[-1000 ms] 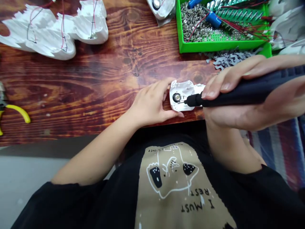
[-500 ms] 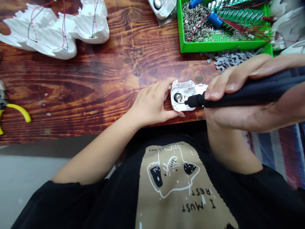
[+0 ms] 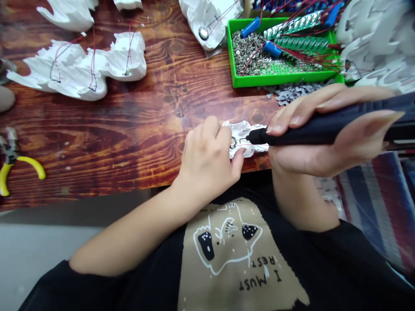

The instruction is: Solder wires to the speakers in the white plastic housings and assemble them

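Observation:
A white plastic shell (image 3: 241, 126) lies near the table's front edge, with a round metal-centred part (image 3: 233, 142) and thin wires inside. My left hand (image 3: 207, 151) grips its left end, fingers curled over it and the thumb along the near side; the fingertips are partly hidden. In my right hand (image 3: 324, 147) is a black electric screwdriver (image 3: 311, 125), held almost level and pointing left. Its thin tip is over the shell, just right of the round part; whether it touches anything I cannot tell.
A green tray (image 3: 269, 81) holds small metal pieces, blue cylinders and wired green strips. Grey clips (image 3: 292, 93) lie before it. Wired white shells (image 3: 81, 82) sit back left, another shell (image 3: 207, 21) stands behind, and more are piled right. Yellow-handled pliers (image 3: 22, 160) lie left.
My left hand has closed further over the shell, covering more of its left end. The screwdriver tip has shifted slightly away from the round part's near edge. The whole view has shifted too.

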### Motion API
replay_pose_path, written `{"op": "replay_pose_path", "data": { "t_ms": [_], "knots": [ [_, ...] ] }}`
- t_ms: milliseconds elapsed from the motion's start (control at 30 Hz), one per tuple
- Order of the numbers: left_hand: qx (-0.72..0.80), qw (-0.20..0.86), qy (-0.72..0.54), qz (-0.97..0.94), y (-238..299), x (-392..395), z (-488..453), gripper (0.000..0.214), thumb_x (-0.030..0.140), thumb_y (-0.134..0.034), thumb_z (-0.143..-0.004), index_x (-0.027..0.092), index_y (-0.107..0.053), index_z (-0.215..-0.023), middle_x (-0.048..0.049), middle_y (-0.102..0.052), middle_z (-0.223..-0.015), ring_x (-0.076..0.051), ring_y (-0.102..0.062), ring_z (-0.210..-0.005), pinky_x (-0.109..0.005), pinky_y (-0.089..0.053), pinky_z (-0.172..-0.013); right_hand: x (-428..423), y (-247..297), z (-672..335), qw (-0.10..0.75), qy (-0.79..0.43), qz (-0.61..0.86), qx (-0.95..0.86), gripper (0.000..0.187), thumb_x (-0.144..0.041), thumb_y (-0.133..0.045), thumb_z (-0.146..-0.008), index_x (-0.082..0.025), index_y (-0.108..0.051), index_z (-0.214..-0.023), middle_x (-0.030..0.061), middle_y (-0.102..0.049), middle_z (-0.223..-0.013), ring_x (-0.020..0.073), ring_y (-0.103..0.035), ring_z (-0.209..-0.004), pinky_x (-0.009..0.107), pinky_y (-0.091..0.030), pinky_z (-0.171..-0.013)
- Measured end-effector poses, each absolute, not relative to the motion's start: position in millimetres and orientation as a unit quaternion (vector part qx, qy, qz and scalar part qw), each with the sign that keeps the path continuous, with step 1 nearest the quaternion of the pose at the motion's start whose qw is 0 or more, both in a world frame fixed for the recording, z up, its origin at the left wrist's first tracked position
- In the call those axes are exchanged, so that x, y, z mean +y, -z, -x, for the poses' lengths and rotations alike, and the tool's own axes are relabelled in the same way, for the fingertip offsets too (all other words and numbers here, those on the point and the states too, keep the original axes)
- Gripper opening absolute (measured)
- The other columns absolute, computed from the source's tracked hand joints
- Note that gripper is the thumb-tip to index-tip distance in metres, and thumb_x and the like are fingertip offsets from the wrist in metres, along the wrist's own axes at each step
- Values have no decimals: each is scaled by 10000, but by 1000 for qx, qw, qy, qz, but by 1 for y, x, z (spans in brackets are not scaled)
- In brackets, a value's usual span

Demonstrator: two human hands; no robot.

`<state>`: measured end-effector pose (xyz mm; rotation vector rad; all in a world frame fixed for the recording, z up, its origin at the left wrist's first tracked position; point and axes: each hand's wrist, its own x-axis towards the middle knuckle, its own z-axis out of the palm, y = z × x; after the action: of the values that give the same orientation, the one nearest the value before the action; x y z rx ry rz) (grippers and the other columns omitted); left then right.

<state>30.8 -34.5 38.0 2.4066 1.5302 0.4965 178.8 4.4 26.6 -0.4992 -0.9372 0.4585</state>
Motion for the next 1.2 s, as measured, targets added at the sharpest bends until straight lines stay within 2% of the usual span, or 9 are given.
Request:
{"op": "replay_pose_path", "data": {
  "t_ms": [167,267,400,533,633,833,967,1067,1200],
  "knots": [
    [571,80,-82,-813,-40,-29,-48,143,257,-667,-861,121,-649,-902,-152,-574,-1018,-310,-600,-943,-453,-510,-819,4,-27,-183,838,-225,240,-434,287,-485,-689,-860,-233,-564,-803,-88,-498,-593,70,-507,-389,221,-421,-355],
    [586,74,-79,-803,-37,-26,-51,150,242,-661,-854,113,-662,-930,-161,-574,-1011,-317,-600,-909,-470,-520,-809,4,-24,-183,863,-186,223,-414,319,-498,-723,-840,-231,-557,-782,-94,-461,-562,54,-449,-341,209,-342,-303],
    [591,82,-114,-794,-32,-26,-51,92,205,-649,-844,138,-670,-902,-151,-581,-971,-313,-598,-869,-480,-530,-788,9,-19,-184,841,-232,251,-419,272,-490,-707,-846,-250,-599,-776,-55,-518,-577,119,-511,-370,295,-375,-303],
    [596,96,-153,-783,-28,-25,-48,26,166,-650,-819,170,-670,-833,-114,-588,-940,-276,-607,-865,-446,-538,-817,19,-16,-183,877,-157,196,-409,291,-516,-649,-872,-280,-536,-744,-94,-426,-497,76,-313,-262,265,-225,-237],
    [594,110,-160,-781,-27,-25,-46,56,153,-628,-826,166,-679,-845,-115,-602,-966,-273,-623,-924,-431,-537,-862,21,-18,-180,876,-182,205,-396,262,-493,-664,-857,-279,-555,-754,-82,-448,-517,87,-350,-281,269,-248,-247],
    [586,91,-178,-786,-17,-22,-45,59,164,-622,-816,156,-670,-849,-107,-576,-926,-263,-600,-896,-404,-521,-810,23,-20,-181,865,-216,202,-406,255,-480,-657,-858,-260,-575,-758,-79,-467,-548,88,-439,-321,263,-344,-290],
    [557,106,-277,-776,-19,-16,-38,38,167,-653,-772,173,-647,-809,-65,-557,-868,-212,-565,-824,-355,-507,-752,28,-32,-180,866,-195,221,-403,274,-467,-649,-850,-253,-539,-719,-80,-465,-530,84,-451,-334,251,-292,-303],
    [531,172,-350,-753,-29,-14,-32,85,164,-702,-736,198,-635,-777,-37,-590,-823,-181,-535,-768,-324,-485,-709,26,-50,-177,872,-204,250,-369,290,-412,-621,-870,-245,-494,-670,-63,-423,-536,83,-444,-354,257,-279,-331],
    [521,422,-411,-618,-37,-12,-29,128,202,-766,-722,196,-668,-805,-30,-673,-854,-117,-490,-629,-272,-419,-584,20,-70,-183,872,-188,281,-355,283,-311,-409,-939,-255,-525,-686,-34,-419,-581,104,-507,-426,293,-385,-384]
  ]
}}
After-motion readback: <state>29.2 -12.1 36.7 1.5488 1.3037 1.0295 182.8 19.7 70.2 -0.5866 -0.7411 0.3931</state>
